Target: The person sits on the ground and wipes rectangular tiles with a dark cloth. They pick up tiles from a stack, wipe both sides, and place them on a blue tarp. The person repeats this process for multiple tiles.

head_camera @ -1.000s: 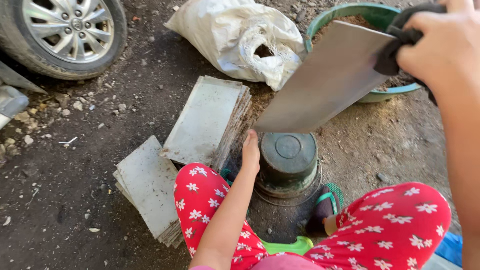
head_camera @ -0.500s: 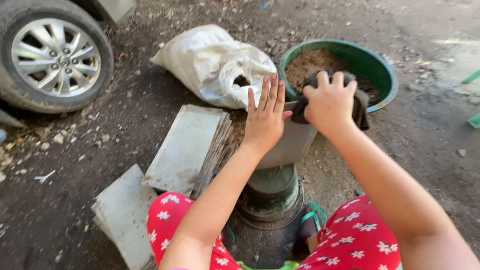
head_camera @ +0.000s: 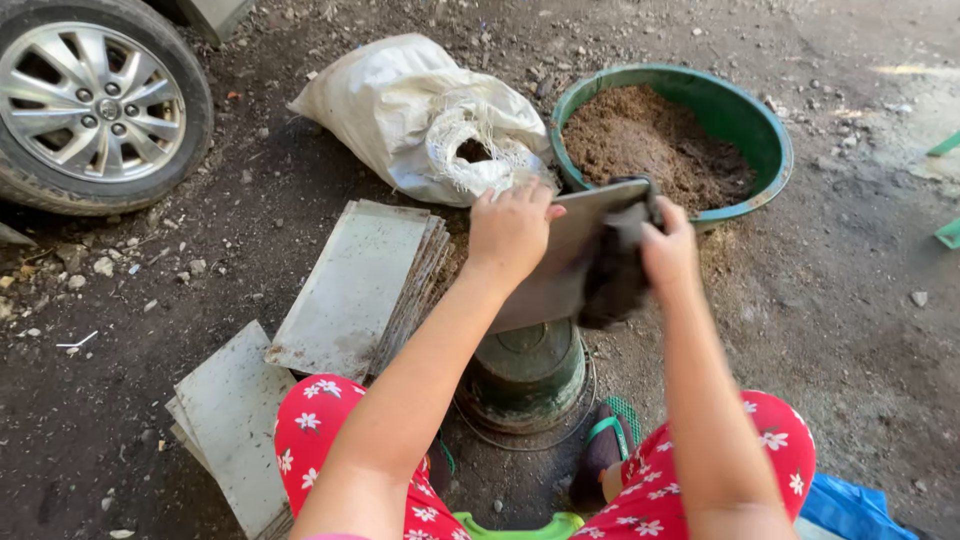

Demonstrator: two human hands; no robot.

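Gripping the flat metal plate (head_camera: pixel 560 265), your left hand (head_camera: pixel 510 230) now clamps its edge (earlier open-fingered); your right hand (head_camera: pixel 668 250) clutches the dark rag (head_camera: pixel 612 280).

Bare dirt ground (head_camera: pixel 850 300) carries a green soil basin (head_camera: pixel 765 130), white sack (head_camera: pixel 400 110), grey slab stacks (head_camera: pixel 350 290), perhaps tiles

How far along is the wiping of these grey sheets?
In hand: the left hand steadies one grey sheet on an upturned bucket while the right hand rubs it with a dark cloth. Two stacks of sheets lie nearby; which are finished cannot be told.
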